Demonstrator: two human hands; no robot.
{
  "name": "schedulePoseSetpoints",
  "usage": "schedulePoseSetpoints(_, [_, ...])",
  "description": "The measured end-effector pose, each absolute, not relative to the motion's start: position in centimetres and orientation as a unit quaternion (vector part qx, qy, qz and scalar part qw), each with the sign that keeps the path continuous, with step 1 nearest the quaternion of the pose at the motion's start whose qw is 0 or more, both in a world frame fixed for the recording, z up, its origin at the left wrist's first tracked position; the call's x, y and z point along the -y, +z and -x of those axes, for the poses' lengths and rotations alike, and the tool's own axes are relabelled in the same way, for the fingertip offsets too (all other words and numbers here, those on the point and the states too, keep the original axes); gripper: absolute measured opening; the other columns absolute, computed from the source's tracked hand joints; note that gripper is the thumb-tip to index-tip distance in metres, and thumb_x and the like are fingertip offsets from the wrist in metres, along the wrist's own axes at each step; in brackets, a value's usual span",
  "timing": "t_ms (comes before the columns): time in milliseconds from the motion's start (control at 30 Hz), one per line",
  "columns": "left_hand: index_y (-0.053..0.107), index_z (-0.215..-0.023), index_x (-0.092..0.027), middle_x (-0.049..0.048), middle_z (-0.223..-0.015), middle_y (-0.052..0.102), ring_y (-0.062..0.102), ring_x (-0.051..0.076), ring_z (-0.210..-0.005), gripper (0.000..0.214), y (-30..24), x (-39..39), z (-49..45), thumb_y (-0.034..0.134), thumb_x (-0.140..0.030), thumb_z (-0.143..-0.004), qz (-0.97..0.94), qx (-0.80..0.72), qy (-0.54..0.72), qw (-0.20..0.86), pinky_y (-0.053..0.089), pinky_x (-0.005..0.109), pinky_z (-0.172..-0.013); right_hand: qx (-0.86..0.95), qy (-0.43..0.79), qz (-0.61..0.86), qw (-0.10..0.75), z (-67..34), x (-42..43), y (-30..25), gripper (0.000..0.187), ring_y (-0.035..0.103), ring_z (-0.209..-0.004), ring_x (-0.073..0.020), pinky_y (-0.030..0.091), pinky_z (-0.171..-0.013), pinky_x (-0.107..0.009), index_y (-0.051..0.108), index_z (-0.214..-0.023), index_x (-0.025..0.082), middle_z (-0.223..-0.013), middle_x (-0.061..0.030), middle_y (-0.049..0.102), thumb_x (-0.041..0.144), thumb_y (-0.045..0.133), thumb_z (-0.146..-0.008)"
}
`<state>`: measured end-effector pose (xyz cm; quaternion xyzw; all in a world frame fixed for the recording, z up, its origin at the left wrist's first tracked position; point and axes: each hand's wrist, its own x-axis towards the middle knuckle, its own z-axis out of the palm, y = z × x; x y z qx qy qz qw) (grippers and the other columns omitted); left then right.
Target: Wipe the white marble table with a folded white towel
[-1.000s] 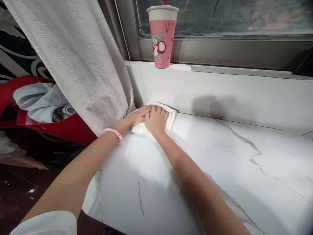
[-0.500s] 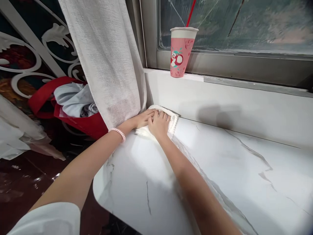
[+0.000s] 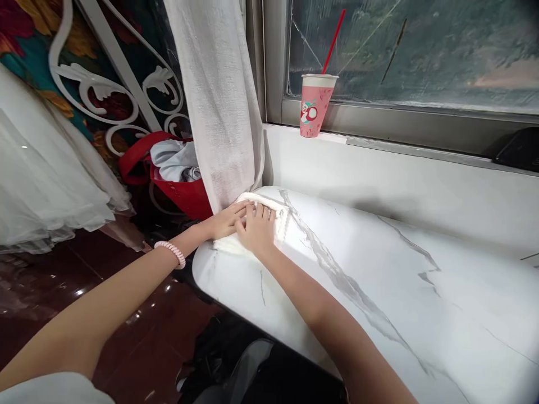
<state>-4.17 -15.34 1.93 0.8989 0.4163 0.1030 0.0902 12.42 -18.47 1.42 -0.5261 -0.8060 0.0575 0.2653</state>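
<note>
Both my hands lie flat, side by side, on a white cloth [image 3: 281, 216] at the left end of a white marble tabletop [image 3: 379, 280]. My left hand [image 3: 225, 220], with a pink coil band on its wrist, presses the cloth's left part, fingers stretched out. My right hand [image 3: 256, 229] rests next to it, fingers extended on the cloth. The cloth sits close to the table's rounded left edge, beside the hanging curtain.
A pale curtain [image 3: 219, 101] hangs at the table's left corner. A pink cup with a red straw [image 3: 315, 109] stands on the window ledge. A red bag with clothes [image 3: 177, 174] sits on the dark floor to the left, beside white fabric [image 3: 50, 185].
The hands and cloth have slid from the back corner by the wall toward the table's near left edge; the view has risen and shifted, showing more floor and window.
</note>
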Motion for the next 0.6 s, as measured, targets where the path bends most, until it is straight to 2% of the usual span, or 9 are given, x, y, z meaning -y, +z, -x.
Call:
schedulePoseSetpoints(133, [0.026,-0.155,-0.017,0.0176,-0.159,0.028,0.023,0.034,-0.148,0.064,1.7,19.6,4.9,0.032,-0.049,-0.100,-0.890,-0.435,0.112,0.082,0.023,0.055,-0.119,0.822,0.058,0.504,0.260,-12.2,22.0,1.6,0.057,0.044,-0.131,-0.0348,0.022,-0.114,-0.055,0.047,-0.144,0.009,-0.145,-0.0237,0.048,0.042,0.040,-0.098])
schedulePoseSetpoints(233, [0.027,-0.155,-0.017,0.0185,-0.158,0.030,0.024,0.035,-0.148,0.065,1.2,22.4,5.5,0.030,-0.052,-0.100,-0.886,-0.443,0.120,0.069,0.022,0.057,-0.119,0.830,0.058,0.488,0.265,-12.1,24.5,1.5,0.058,0.043,-0.131,-0.0352,0.023,-0.113,-0.056,0.047,-0.143,0.008,-0.145,-0.0239,0.047,0.043,0.041,-0.098])
schedulePoseSetpoints(367, [0.024,-0.156,-0.020,0.0151,-0.160,0.029,0.021,0.034,-0.149,0.066,0.6,25.4,5.7,0.028,-0.053,-0.100,-0.883,-0.449,0.123,0.059,0.018,0.055,-0.121,0.839,0.067,0.470,0.266,-12.5,27.1,1.4,0.059,0.042,-0.132,-0.0357,0.023,-0.113,-0.056,0.046,-0.144,0.009,-0.146,-0.0237,0.046,0.045,0.041,-0.098])
schedulePoseSetpoints(600, [0.026,-0.155,-0.020,0.0147,-0.159,0.031,0.025,0.035,-0.147,0.065,1.0,26.0,4.9,0.033,-0.051,-0.098,-0.880,-0.457,0.107,0.070,0.020,0.056,-0.120,0.845,0.088,0.468,0.243,-13.6,28.0,1.8,0.060,0.038,-0.136,-0.0353,0.022,-0.114,-0.056,0.043,-0.146,0.008,-0.150,-0.0234,0.043,0.045,0.039,-0.099])
